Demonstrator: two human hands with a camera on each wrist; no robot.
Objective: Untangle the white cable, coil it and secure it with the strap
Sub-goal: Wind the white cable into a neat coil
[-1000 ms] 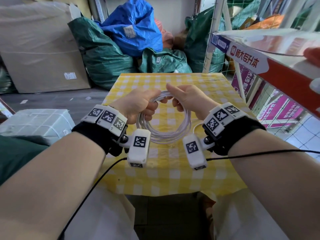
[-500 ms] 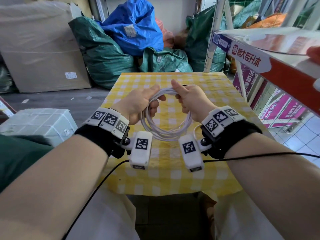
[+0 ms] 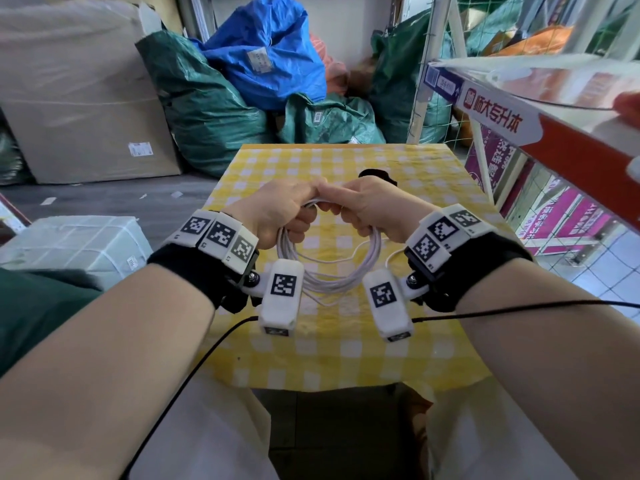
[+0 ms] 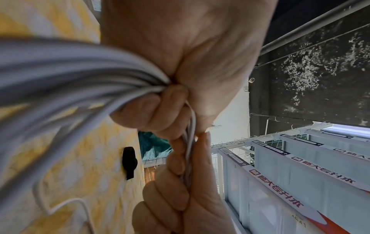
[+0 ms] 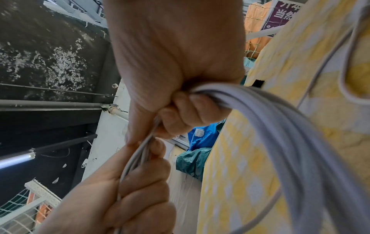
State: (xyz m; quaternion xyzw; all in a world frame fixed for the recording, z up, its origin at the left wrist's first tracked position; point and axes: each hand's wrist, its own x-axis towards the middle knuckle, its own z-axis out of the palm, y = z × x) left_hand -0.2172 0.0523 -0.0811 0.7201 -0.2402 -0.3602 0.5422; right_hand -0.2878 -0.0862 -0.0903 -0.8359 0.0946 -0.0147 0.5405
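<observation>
The white cable (image 3: 332,278) hangs as a round coil of several loops above the yellow checked table (image 3: 311,358). My left hand (image 3: 277,213) grips the coil's top on the left, and my right hand (image 3: 367,209) grips it right beside, the two hands touching. In the left wrist view the cable bundle (image 4: 80,76) runs into my curled left hand (image 4: 160,110), with the right hand (image 4: 180,190) below it. The right wrist view shows my right hand (image 5: 180,110) gripping the bundle (image 5: 280,126). A loose cable end (image 3: 360,249) trails on the cloth. The black strap (image 3: 375,174) lies on the table just beyond my hands.
Green and blue sacks (image 3: 256,64) and a big cardboard box (image 3: 76,109) stand behind the table. A red and white shelf (image 3: 554,109) with wire mesh juts in at the right. A wrapped white parcel (image 3: 65,244) sits at the left on the floor.
My hands have closed together at the top of the coil, from spread apart to touching. The black strap behind them has come into view.
</observation>
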